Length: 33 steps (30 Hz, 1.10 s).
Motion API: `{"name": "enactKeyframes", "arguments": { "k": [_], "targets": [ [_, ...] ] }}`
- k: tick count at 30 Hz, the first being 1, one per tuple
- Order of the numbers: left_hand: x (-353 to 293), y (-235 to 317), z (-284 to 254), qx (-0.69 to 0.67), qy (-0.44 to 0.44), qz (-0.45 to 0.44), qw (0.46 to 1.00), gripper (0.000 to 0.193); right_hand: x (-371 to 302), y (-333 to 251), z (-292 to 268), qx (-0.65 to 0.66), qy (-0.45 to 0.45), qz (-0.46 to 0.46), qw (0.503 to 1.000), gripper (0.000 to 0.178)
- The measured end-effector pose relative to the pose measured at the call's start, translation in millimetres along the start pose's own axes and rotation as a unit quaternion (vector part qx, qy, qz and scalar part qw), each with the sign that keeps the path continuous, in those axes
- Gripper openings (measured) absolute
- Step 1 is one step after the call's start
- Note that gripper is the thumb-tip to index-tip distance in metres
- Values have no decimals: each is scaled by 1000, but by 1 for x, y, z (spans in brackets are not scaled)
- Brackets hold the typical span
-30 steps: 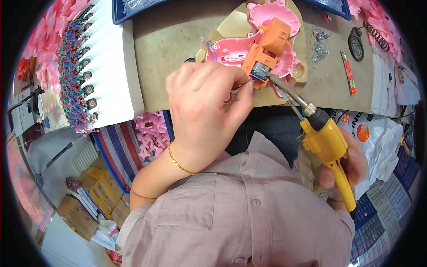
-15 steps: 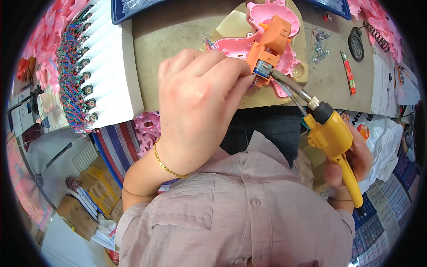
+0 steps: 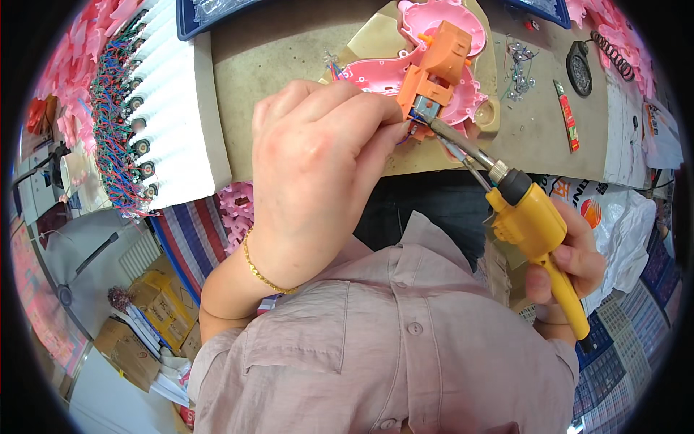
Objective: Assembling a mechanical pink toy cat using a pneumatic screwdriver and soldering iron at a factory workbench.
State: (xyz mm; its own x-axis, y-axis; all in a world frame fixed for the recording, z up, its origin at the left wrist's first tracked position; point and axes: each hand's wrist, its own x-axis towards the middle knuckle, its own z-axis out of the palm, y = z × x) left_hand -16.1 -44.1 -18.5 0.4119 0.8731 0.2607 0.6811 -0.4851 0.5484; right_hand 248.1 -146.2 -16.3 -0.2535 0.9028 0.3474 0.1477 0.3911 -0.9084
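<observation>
My left hand [image 3: 318, 155] pinches thin wires at the small motor of an orange gearbox [image 3: 436, 72], which lies on a pink plastic toy shell [image 3: 441, 43] at the near edge of the bench. My right hand [image 3: 571, 271] grips the handle of a yellow soldering gun [image 3: 531, 224]. Its metal tip [image 3: 442, 132] reaches up and left to the motor, right beside my left fingertips. A gold bracelet sits on my left wrist.
A white foam block [image 3: 177, 101] stuck with several wired small motors stands to the left. Brown bench mat [image 3: 289, 58] carries a red tool [image 3: 566, 119], a black oval part [image 3: 580, 66] and loose metal bits [image 3: 517, 61]. Pink shells pile at both sides.
My left hand has shifted up and right, closer over the gearbox. The soldering gun has moved in, its tip now at the motor.
</observation>
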Motion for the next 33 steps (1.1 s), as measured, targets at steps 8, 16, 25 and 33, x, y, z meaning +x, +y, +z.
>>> {"name": "enactKeyframes", "arguments": {
  "k": [8, 16, 25, 33],
  "targets": [
    [0, -3, -2, -13, -12, 0, 1000, 8, -5, 2, 2, -29, 23, -17, 999, 55],
    [-8, -12, -16, 3, 40, -45, 998, 21, -18, -1, -9, -106, 40, 1, 994, 55],
    [-53, -48, -6, 74, 23, -88, 993, 30, -17, -1, 1, -69, 159, 60, 983, 64],
    [-56, -33, -38, -511, 4, -302, 805, 30, -21, 0, -5, -150, 275, 24, 949, 61]
  ]
}}
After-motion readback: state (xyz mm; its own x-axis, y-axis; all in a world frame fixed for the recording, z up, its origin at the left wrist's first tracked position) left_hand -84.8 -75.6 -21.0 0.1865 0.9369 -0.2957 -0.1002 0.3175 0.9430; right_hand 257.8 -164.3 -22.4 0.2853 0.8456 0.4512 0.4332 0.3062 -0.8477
